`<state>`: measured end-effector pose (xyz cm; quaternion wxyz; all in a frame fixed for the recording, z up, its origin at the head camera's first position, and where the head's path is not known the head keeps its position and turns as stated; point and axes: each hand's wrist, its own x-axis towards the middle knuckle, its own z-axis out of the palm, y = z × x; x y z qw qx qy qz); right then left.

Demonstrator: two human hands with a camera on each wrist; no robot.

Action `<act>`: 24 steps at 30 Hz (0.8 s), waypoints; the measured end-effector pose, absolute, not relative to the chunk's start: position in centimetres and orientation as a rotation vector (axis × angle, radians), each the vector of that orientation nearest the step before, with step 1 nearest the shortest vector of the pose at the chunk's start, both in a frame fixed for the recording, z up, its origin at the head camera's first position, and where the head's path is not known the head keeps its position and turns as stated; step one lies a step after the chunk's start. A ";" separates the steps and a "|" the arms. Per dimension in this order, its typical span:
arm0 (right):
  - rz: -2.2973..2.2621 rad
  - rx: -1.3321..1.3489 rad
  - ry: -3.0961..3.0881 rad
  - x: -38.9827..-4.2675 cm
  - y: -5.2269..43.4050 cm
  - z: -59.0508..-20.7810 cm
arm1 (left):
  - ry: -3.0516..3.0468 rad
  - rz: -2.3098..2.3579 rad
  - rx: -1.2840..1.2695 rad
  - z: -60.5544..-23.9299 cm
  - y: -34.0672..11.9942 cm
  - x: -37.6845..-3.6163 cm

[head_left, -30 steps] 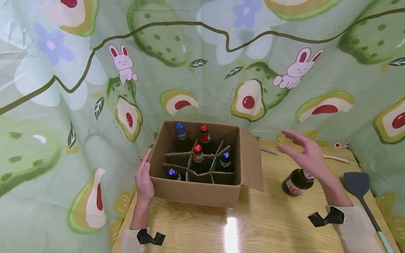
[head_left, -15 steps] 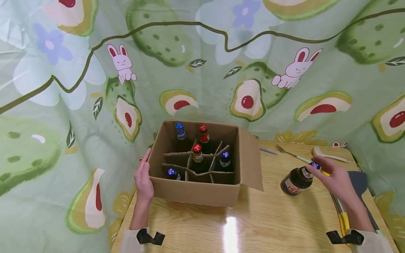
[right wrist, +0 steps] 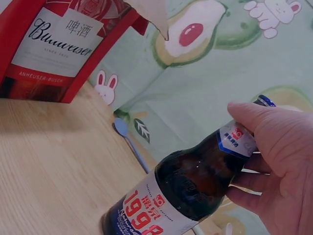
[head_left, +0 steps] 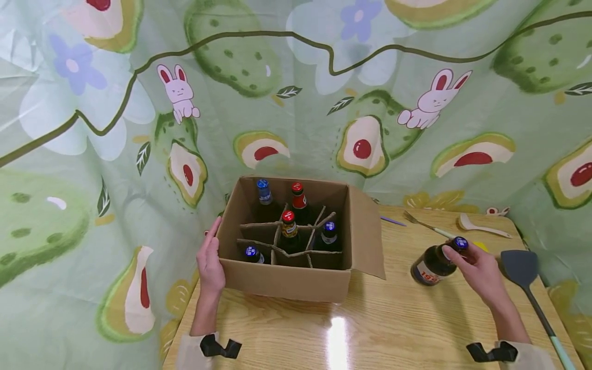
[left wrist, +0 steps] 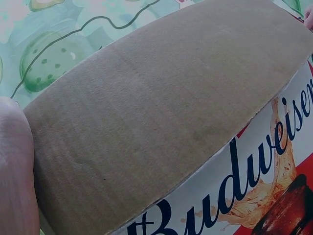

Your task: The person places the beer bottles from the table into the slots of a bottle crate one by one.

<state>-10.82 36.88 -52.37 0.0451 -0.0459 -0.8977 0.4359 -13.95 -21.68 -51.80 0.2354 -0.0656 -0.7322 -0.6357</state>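
My right hand grips a brown beer bottle by its neck, just under the blue cap. In the right wrist view the bottle shows a white label with "1998", thumb on one side of the neck and fingers on the other. My left hand lies with extended fingers against the left side of an open cardboard box. Dividers split the box into compartments. Inside stand several bottles, among them a red-capped bottle in the middle and a blue-capped bottle at the back left.
Right of the box juts its cardboard flap. Beyond the held bottle lie a fork, a pale spoon and a purple-blue utensil. A dark spatula lies along the right table edge. A patterned curtain hangs behind.
My right hand has come down from above the table, passed to the bottle's right side and closed round its neck. Bottle, box and left hand keep their places.
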 end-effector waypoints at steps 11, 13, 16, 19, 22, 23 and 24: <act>1.414 -0.240 -2.553 -10.7 35.8 -54.0 | -1.989 -1.740 -0.203 -51.7 -21.6 -13.9; 1.426 -0.295 -2.504 -10.7 35.3 -54.2 | -1.997 -1.737 -0.193 -51.7 -21.6 -13.9; 1.428 -0.391 -2.409 -10.8 34.4 -54.5 | -2.011 -1.735 -0.177 -51.7 -21.6 -13.8; 1.431 -0.463 -2.312 -10.9 33.8 -54.8 | -2.022 -1.728 -0.168 -51.7 -21.6 -13.8; 1.446 -0.504 -2.222 -11.0 33.3 -55.1 | -2.025 -1.717 -0.170 -51.6 -21.6 -13.8; 1.453 -0.509 -2.194 -11.1 33.2 -55.3 | -2.024 -1.714 -0.174 -51.6 -21.6 -13.8; 1.456 -0.513 -2.168 -11.1 33.1 -55.4 | -2.024 -1.711 -0.176 -51.6 -21.6 -13.8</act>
